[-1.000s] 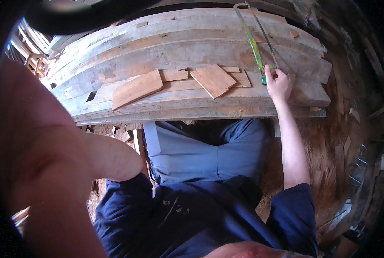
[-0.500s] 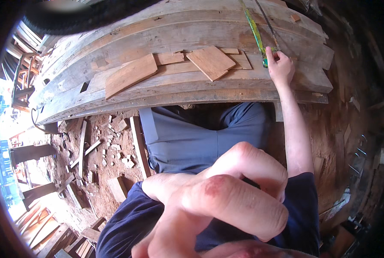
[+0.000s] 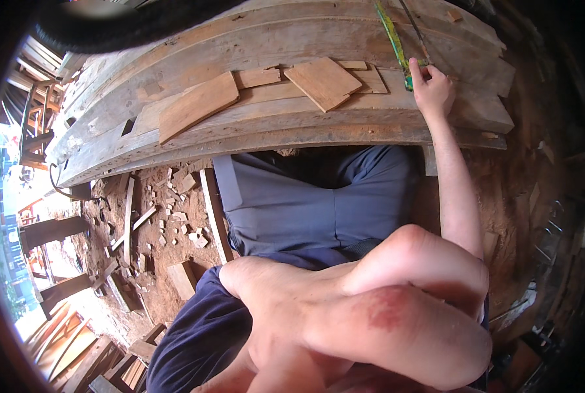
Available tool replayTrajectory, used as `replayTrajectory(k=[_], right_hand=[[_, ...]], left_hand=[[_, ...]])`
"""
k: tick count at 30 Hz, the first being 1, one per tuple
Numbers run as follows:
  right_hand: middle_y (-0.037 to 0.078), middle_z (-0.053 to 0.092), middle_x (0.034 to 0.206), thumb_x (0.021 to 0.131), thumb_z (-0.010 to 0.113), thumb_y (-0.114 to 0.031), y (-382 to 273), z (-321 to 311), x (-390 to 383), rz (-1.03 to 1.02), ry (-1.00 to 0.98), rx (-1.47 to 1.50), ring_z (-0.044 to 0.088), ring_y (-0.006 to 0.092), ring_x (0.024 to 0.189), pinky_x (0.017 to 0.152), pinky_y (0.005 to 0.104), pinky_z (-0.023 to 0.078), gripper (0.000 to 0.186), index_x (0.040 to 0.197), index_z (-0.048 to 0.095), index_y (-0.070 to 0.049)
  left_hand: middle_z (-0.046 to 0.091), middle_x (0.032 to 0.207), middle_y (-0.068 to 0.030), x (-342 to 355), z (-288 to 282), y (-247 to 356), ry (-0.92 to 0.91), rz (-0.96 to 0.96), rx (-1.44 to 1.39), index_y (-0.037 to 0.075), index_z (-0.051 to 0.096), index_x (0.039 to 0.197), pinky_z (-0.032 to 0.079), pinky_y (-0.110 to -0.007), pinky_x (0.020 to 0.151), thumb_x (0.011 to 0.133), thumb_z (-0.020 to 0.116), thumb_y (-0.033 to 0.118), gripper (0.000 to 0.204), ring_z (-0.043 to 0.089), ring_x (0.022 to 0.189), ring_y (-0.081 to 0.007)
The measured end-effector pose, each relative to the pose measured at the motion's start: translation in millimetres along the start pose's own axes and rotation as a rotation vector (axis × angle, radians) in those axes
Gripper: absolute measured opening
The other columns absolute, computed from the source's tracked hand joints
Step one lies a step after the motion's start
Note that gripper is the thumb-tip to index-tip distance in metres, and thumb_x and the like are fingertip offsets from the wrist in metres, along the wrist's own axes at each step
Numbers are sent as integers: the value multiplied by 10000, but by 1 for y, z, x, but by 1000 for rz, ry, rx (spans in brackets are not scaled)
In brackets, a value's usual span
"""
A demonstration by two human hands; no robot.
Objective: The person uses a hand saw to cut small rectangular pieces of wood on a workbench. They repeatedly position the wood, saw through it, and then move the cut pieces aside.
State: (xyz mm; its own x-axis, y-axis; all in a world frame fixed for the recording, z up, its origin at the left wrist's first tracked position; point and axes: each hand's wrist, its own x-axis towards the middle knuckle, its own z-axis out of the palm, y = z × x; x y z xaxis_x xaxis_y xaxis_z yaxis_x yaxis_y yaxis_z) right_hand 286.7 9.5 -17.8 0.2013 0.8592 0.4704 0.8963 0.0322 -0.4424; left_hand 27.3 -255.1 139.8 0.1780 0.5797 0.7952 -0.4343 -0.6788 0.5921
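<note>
My right hand grips the green end of a bow saw with a yellow-green frame, resting on a bench of grey planks at upper right. To its left on the planks lie thin light-brown wood pieces, one squarish and one long. My left hand is very large and close to the camera at bottom centre, its fingers bent inward over my dark shirt, with a red patch on a knuckle. What, if anything, is inside those fingers is hidden.
My grey-trousered legs reach under the bench. Left of them, small wood offcuts and strips lie on the dirt floor. Stacked boards and wooden frames stand at the far left. A small block sits at the back of the planks.
My left hand has swung from the left side to bottom centre, since shifting slightly rightward with fingers curled. The bench and saw appear higher in the picture; my right hand still grips the saw.
</note>
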Motion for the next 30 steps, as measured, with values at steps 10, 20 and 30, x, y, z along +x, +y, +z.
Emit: replayTrajectory(k=[10, 20, 30], right_hand=[[92, 702, 660, 901, 628, -676, 1, -3, 1, 43, -70, 2, 715, 311, 697, 664, 420, 540, 614, 745, 725, -91], [84, 723, 690, 899, 583, -722, 4, 0, 1, 26, -66, 18, 730, 310, 741, 710, 437, 555, 648, 785, 743, -104], [75, 680, 616, 921, 624, -659, 5, -1, 1, 5, -57, 9, 699, 306, 655, 636, 411, 527, 609, 720, 716, -92]], left_hand=[[588, 1086, -192, 11, -34, -16, 19, 9, 171, 25, 665, 946, 495, -439, 872, 942, 636, 567, 543, 587, 984, -337], [477, 1527, -216, -16, -140, -175, -303, -439, 1552, 111, 588, 1399, 346, -509, 1184, 846, 759, 598, 757, 403, 1455, -421], [654, 1376, -97, -43, -136, -190, -426, -246, 1448, 184, 665, 1360, 377, -517, 1157, 871, 771, 310, 516, 591, 1286, -303]])
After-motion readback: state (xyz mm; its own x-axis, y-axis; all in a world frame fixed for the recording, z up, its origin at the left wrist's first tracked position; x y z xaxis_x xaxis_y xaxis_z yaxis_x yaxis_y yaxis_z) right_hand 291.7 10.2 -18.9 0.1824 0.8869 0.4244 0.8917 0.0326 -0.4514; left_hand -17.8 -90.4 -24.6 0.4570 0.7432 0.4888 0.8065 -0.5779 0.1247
